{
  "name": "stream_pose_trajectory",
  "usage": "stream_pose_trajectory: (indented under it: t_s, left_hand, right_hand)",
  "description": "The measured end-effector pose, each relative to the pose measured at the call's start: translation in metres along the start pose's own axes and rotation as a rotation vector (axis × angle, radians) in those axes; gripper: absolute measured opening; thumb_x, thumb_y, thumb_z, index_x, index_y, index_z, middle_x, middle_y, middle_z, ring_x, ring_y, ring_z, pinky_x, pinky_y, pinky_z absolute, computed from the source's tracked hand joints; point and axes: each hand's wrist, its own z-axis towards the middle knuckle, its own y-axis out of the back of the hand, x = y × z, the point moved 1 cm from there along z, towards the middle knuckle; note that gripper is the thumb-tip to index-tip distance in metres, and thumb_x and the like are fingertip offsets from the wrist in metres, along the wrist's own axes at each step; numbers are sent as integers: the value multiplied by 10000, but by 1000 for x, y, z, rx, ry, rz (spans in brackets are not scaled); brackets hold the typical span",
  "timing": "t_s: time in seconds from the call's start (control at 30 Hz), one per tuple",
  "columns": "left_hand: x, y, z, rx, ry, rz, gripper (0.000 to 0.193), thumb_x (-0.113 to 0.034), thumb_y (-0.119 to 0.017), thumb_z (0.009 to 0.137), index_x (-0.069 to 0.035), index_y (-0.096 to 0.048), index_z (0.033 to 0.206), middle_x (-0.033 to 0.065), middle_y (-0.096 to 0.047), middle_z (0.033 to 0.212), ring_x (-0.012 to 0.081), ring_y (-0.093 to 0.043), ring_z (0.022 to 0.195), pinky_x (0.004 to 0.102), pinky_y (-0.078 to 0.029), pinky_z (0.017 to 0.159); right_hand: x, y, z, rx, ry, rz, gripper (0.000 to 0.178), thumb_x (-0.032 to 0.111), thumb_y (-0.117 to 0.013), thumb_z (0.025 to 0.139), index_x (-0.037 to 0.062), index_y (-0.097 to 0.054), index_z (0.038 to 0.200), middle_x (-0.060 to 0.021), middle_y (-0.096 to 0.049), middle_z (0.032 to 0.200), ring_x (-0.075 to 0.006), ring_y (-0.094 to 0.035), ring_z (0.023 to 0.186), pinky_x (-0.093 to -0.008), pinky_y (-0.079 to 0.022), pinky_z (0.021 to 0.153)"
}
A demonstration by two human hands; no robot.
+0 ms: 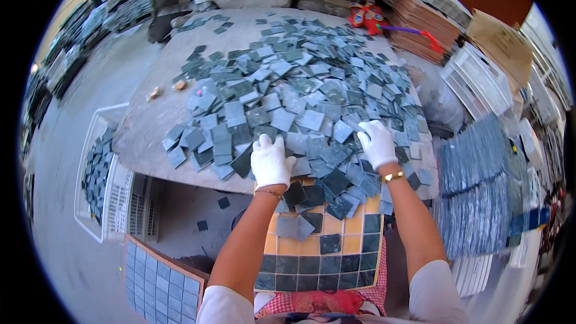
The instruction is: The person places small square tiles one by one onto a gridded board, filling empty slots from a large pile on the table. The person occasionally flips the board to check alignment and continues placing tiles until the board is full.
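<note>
White-gloved, the left hand (271, 162) and right hand (378, 146) reach over heaped slate-coloured tiles (312, 120), fingers bent and parted, thumbs apart; from my remote post I cannot tell whether the fingertips press on the stone. Between the forearms, loose tiles spill over the far side of a yellow gridded tray (351, 244); its two nearest rows are filled, and bare cells show beyond them. The table (150, 132) lies open along its left side, while tiles crowd close to its right edge. The loose squares are thin and flat, blue-grey to near-black, overlapping at every angle. Outward, I see a white slatted crate (120, 201) holding more tiles at left, a grid panel (162, 282) below it, tightly stacked slabs (474, 186) at right and a glossy red toy (367, 18) by the far corner.
</note>
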Motion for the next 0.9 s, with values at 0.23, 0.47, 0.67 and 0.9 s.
stream_pose_trajectory:
  t_s: [0.23,0.47,0.67,0.9]
  left_hand:
    - [4,-13,-5,-67,-60,-50,319,-174,-706,688,-97,-633,990,132,-529,1010,332,-523,945,413,-465,808]
    - [6,6,-22,-161,-266,-265,448,-122,-708,728,-70,-585,1156,152,-573,1150,354,-528,1067,415,-439,904]
    - [-22,63,-94,18,-335,-523,608,11,-655,770,-16,-436,1337,198,-506,1282,357,-549,1122,363,-472,897]
    - [12,66,-189,273,43,-680,587,55,-637,755,19,-465,1315,135,-561,1247,195,-599,1046,302,-500,880]
  right_hand:
    - [42,56,-169,96,279,122,177,36,-636,791,56,-630,967,-104,-631,955,-281,-625,877,-366,-518,751]
    - [56,64,-216,343,138,206,439,226,-728,706,55,-572,1080,-106,-550,1110,-294,-540,994,-400,-457,867]
    - [47,46,-218,448,202,126,497,218,-741,696,75,-561,1137,-96,-530,1103,-290,-521,994,-386,-448,881]
    - [63,28,-233,440,84,228,443,182,-696,772,80,-545,1176,-134,-511,1137,-297,-553,997,-378,-484,860]
